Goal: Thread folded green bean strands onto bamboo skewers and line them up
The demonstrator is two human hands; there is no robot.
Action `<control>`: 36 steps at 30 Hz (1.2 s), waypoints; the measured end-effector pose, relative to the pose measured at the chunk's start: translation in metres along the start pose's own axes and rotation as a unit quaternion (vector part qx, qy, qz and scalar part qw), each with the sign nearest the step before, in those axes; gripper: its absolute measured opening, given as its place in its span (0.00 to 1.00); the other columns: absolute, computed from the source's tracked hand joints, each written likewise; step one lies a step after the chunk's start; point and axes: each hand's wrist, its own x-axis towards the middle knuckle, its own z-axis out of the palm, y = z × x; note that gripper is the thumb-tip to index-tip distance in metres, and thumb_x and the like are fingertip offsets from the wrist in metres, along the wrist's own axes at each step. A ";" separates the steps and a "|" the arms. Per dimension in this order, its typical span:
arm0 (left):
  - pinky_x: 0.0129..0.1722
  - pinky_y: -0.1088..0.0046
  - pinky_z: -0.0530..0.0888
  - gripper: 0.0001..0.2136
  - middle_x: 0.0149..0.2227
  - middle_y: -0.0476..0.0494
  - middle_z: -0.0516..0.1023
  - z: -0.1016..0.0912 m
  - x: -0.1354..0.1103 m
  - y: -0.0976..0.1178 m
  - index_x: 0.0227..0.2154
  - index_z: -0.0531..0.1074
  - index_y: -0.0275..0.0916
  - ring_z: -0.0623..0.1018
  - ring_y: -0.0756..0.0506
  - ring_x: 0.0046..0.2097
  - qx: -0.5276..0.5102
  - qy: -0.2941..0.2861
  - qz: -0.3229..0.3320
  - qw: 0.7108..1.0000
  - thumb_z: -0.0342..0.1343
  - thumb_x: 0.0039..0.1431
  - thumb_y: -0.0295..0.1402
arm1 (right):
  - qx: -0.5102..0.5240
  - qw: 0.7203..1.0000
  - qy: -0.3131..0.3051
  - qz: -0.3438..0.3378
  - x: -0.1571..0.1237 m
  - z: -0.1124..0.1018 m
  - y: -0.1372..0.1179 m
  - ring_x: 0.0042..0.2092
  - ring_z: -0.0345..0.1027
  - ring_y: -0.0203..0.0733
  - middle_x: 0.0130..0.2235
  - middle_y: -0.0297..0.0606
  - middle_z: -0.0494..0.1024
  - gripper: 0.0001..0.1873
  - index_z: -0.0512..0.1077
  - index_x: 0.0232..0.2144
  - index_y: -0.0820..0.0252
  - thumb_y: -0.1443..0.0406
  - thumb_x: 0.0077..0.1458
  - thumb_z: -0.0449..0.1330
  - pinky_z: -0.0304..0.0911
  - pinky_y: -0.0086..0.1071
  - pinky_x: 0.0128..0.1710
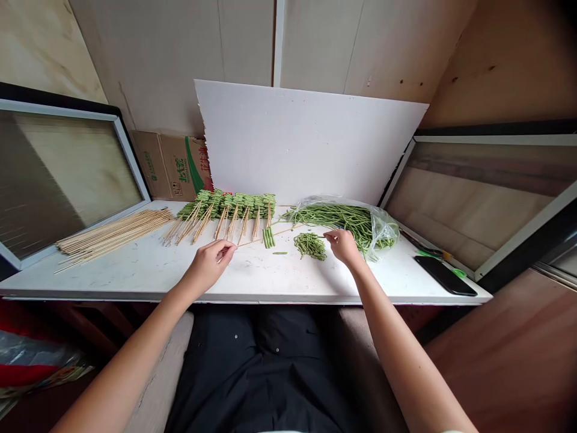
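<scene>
My left hand (210,264) is closed in a pinch on the end of a bamboo skewer (247,243), which points right and slightly away over the table. Several short green bean pieces (268,237) sit side by side across the skewer. My right hand (342,245) is pinched at the right edge of a small pile of cut green bean pieces (310,246), with a short bean piece (321,236) at its fingertips. A single loose bean piece (280,253) lies on the table between my hands.
Loaded bean skewers (243,207) are stacked at the back left, beside a heap of bare skewers (117,231). Long green beans (338,218) lie in a clear plastic bag (383,225). A black phone (444,275) and scissors (424,245) lie on the right of the white table (216,291).
</scene>
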 end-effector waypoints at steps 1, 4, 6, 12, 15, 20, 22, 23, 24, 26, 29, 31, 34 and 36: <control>0.37 0.72 0.71 0.13 0.35 0.44 0.81 0.000 0.000 -0.001 0.38 0.78 0.39 0.76 0.47 0.34 0.002 -0.001 0.001 1.000 0.52 0.72 0.41 | -0.035 0.999 -0.008 -0.003 0.000 0.000 0.003 0.48 0.76 0.53 0.45 0.50 0.86 0.17 0.86 0.43 0.62 0.72 0.63 0.56 0.66 0.43 0.52; 0.37 0.72 0.71 0.13 0.35 0.44 0.81 0.000 0.000 -0.003 0.38 0.78 0.39 0.77 0.46 0.35 0.000 -0.001 0.001 1.000 0.52 0.71 0.41 | -0.077 0.997 -0.027 -0.006 -0.001 0.001 0.008 0.51 0.75 0.54 0.44 0.48 0.86 0.19 0.84 0.47 0.61 0.75 0.63 0.55 0.66 0.39 0.49; 0.38 0.72 0.71 0.13 0.36 0.43 0.81 0.000 0.000 -0.003 0.38 0.78 0.39 0.77 0.46 0.36 -0.004 0.000 0.000 1.000 0.52 0.71 0.41 | -0.075 0.996 -0.038 -0.005 -0.001 0.001 0.007 0.50 0.75 0.52 0.41 0.46 0.87 0.18 0.84 0.47 0.60 0.75 0.63 0.57 0.66 0.37 0.46; 0.38 0.72 0.72 0.13 0.36 0.43 0.81 0.000 0.001 -0.006 0.38 0.77 0.40 0.77 0.46 0.36 0.006 -0.004 0.009 1.000 0.52 0.72 0.41 | -0.127 0.987 -0.037 -0.087 0.005 0.005 -0.005 0.48 0.71 0.53 0.40 0.46 0.86 0.16 0.84 0.37 0.59 0.74 0.65 0.56 0.63 0.37 0.43; 0.37 0.71 0.71 0.13 0.35 0.44 0.81 0.000 0.001 -0.009 0.39 0.77 0.40 0.77 0.46 0.35 0.010 0.001 0.010 1.000 0.52 0.72 0.41 | -0.139 0.981 -0.026 -0.133 0.015 0.011 -0.018 0.47 0.70 0.53 0.42 0.48 0.85 0.15 0.84 0.39 0.59 0.71 0.67 0.56 0.63 0.39 0.46; 0.36 0.71 0.70 0.13 0.35 0.44 0.81 -0.001 0.001 -0.011 0.38 0.77 0.40 0.76 0.46 0.35 0.015 0.008 0.010 1.000 0.52 0.72 0.41 | -0.165 0.973 -0.029 -0.158 0.036 0.024 -0.042 0.51 0.68 0.55 0.45 0.49 0.85 0.14 0.83 0.46 0.60 0.67 0.68 0.57 0.62 0.39 0.46; 0.36 0.71 0.70 0.13 0.35 0.44 0.81 -0.002 0.001 -0.011 0.38 0.77 0.40 0.77 0.46 0.35 0.013 0.005 0.009 1.000 0.51 0.72 0.41 | -0.208 0.963 -0.070 -0.156 0.045 0.029 -0.049 0.53 0.67 0.55 0.44 0.51 0.85 0.14 0.83 0.43 0.61 0.70 0.68 0.56 0.61 0.38 0.46; 0.37 0.71 0.70 0.13 0.35 0.44 0.81 -0.002 0.001 -0.011 0.38 0.77 0.40 0.77 0.46 0.36 0.012 0.004 0.009 1.000 0.51 0.72 0.40 | -0.227 0.957 -0.092 -0.155 0.049 0.031 -0.053 0.53 0.67 0.55 0.42 0.52 0.85 0.14 0.83 0.40 0.62 0.71 0.66 0.57 0.60 0.38 0.47; 0.37 0.71 0.71 0.13 0.35 0.44 0.81 -0.003 0.001 -0.011 0.38 0.77 0.40 0.77 0.46 0.36 0.011 0.004 0.010 1.000 0.51 0.72 0.40 | -0.242 0.951 -0.113 -0.155 0.054 0.034 -0.055 0.54 0.67 0.55 0.40 0.52 0.85 0.13 0.83 0.38 0.62 0.73 0.64 0.57 0.60 0.37 0.47; 0.37 0.71 0.71 0.13 0.36 0.43 0.81 -0.004 0.002 -0.010 0.39 0.77 0.40 0.78 0.45 0.37 0.008 0.007 0.010 1.000 0.51 0.72 0.40 | -0.256 0.943 -0.144 -0.156 0.062 0.041 -0.059 0.53 0.68 0.55 0.36 0.51 0.84 0.12 0.83 0.34 0.63 0.76 0.60 0.59 0.59 0.36 0.47; 0.38 0.70 0.72 0.12 0.37 0.43 0.82 -0.006 0.003 -0.009 0.39 0.77 0.40 0.78 0.45 0.37 0.005 0.011 0.007 1.000 0.51 0.72 0.40 | -0.260 0.938 -0.172 -0.153 0.073 0.053 -0.062 0.52 0.69 0.54 0.35 0.49 0.83 0.11 0.83 0.32 0.61 0.75 0.58 0.61 0.59 0.34 0.46; 0.39 0.70 0.73 0.12 0.37 0.43 0.82 -0.007 0.003 -0.009 0.39 0.77 0.40 0.79 0.45 0.37 0.003 0.012 0.004 1.000 0.51 0.72 0.40 | -0.259 0.937 -0.186 -0.145 0.079 0.063 -0.062 0.51 0.69 0.52 0.37 0.47 0.84 0.10 0.83 0.33 0.60 0.74 0.58 0.62 0.59 0.33 0.44; 0.39 0.70 0.73 0.12 0.37 0.43 0.82 -0.007 0.003 -0.010 0.39 0.77 0.40 0.79 0.45 0.38 -0.004 0.012 0.003 1.000 0.52 0.71 0.40 | -0.255 0.939 -0.194 -0.125 0.084 0.072 -0.063 0.51 0.69 0.52 0.39 0.47 0.84 0.06 0.83 0.34 0.59 0.72 0.57 0.66 0.59 0.33 0.45; 0.38 0.70 0.73 0.13 0.37 0.43 0.82 -0.007 0.004 -0.010 0.39 0.78 0.40 0.79 0.45 0.38 -0.005 0.014 0.004 1.000 0.52 0.72 0.40 | -0.251 0.944 -0.185 -0.111 0.086 0.074 -0.063 0.53 0.69 0.54 0.39 0.48 0.84 0.06 0.83 0.35 0.59 0.71 0.58 0.66 0.60 0.34 0.47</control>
